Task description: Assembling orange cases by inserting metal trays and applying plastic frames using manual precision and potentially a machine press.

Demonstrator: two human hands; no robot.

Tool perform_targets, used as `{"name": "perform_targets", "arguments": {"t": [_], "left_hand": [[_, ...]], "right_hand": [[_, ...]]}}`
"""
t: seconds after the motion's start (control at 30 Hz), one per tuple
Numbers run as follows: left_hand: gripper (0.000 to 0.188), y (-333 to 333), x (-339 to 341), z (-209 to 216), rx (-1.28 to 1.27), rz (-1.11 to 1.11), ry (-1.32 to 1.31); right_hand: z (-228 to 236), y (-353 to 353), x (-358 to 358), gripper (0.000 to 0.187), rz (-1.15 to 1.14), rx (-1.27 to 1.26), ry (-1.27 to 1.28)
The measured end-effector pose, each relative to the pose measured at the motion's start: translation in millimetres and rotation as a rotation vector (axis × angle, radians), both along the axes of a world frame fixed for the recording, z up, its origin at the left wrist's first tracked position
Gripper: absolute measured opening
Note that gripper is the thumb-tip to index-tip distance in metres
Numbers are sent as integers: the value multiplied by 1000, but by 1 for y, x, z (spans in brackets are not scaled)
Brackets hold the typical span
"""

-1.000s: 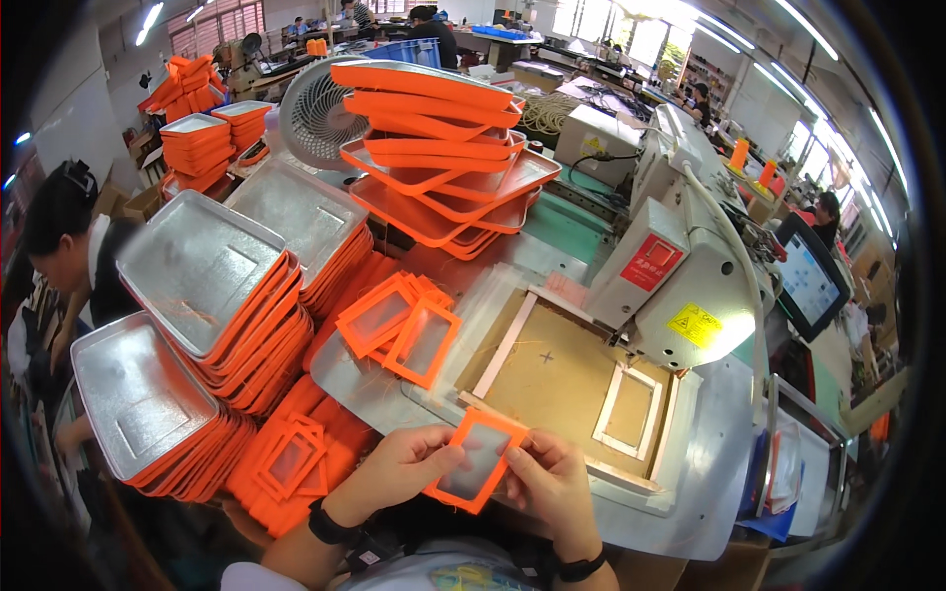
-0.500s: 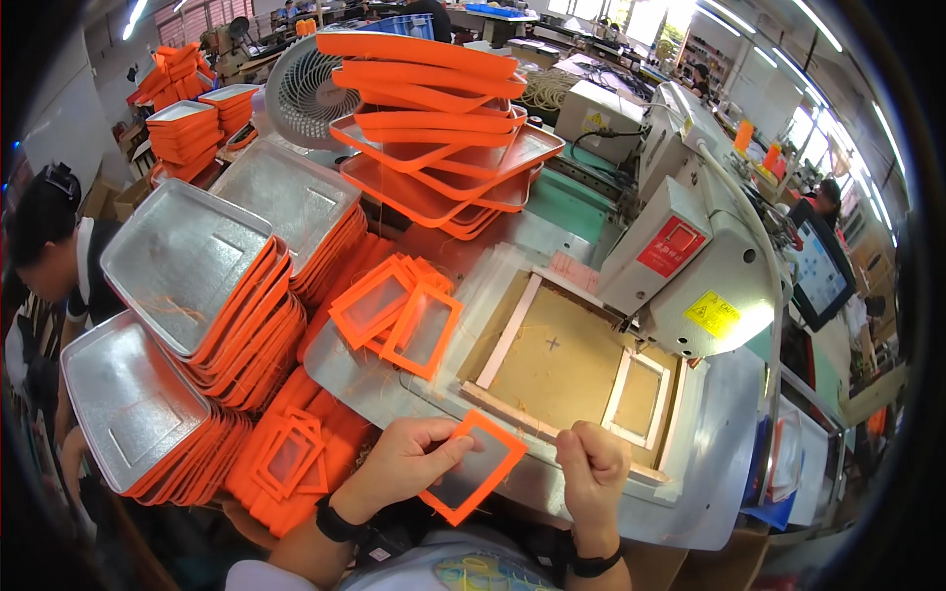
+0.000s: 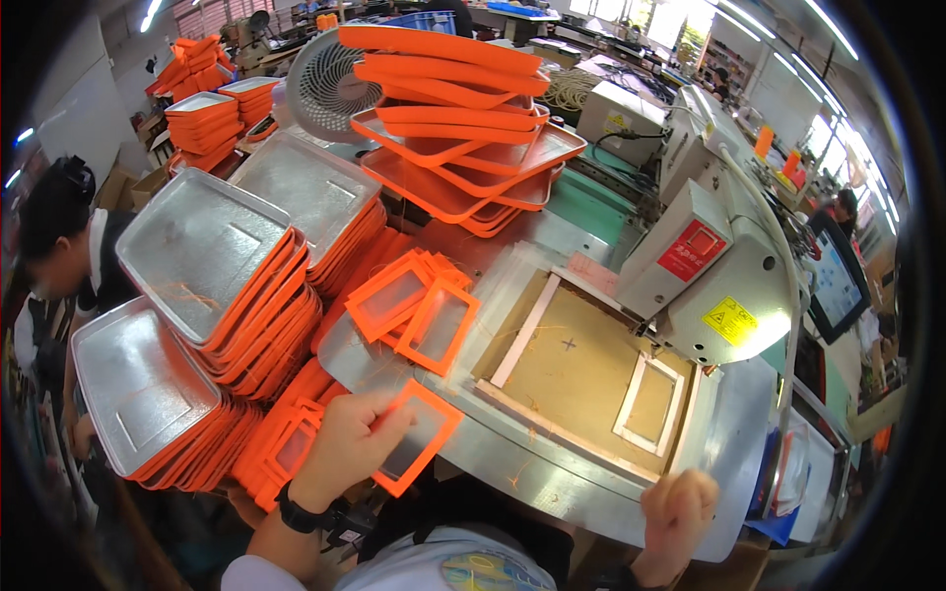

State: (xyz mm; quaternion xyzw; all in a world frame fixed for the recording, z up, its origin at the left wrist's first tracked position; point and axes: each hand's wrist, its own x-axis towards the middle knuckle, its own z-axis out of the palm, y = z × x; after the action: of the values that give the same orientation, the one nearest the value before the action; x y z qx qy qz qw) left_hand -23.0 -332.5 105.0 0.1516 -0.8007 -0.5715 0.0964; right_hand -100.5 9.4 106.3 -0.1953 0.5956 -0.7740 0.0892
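Observation:
My left hand (image 3: 347, 448) pinches one edge of a small orange-bordered rectangle with a clear window (image 3: 422, 445), held tilted just off the near edge of the metal work plate (image 3: 537, 492). Out to the right, my right hand (image 3: 678, 514) is curled into a fist above the plate's near right edge; whatever its fingers may hold is hidden. Several similar orange-bordered windows (image 3: 438, 330) lie overlapping on the plate beyond my left hand. More of them (image 3: 294, 445) sit on orange fabric to the left of that hand.
A sewing machine head (image 3: 731, 307) overhangs a tan template (image 3: 581, 369) with pale strips. Stacks of grey-and-orange panels (image 3: 202, 261) rise at left, orange trays (image 3: 443, 128) behind, beside a fan (image 3: 333, 87). A screen (image 3: 838, 264) stands right; another person (image 3: 69, 236) is at far left.
My left hand has moved left with the orange-bordered window. My right hand has swung away to the right and lower, still curled. The view has shifted slightly.

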Motion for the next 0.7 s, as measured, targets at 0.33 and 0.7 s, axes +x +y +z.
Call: {"name": "perform_targets", "arguments": {"t": [0.33, 0.7], "left_hand": [[20, 44, -5, -6, 268, -189, -52], [23, 54, -9, 3, 389, -333, -142]], "right_hand": [[14, -93, 4, 20, -19, 733, 402], [-9, -98, -7, 11, -99, 675, 568]]}}
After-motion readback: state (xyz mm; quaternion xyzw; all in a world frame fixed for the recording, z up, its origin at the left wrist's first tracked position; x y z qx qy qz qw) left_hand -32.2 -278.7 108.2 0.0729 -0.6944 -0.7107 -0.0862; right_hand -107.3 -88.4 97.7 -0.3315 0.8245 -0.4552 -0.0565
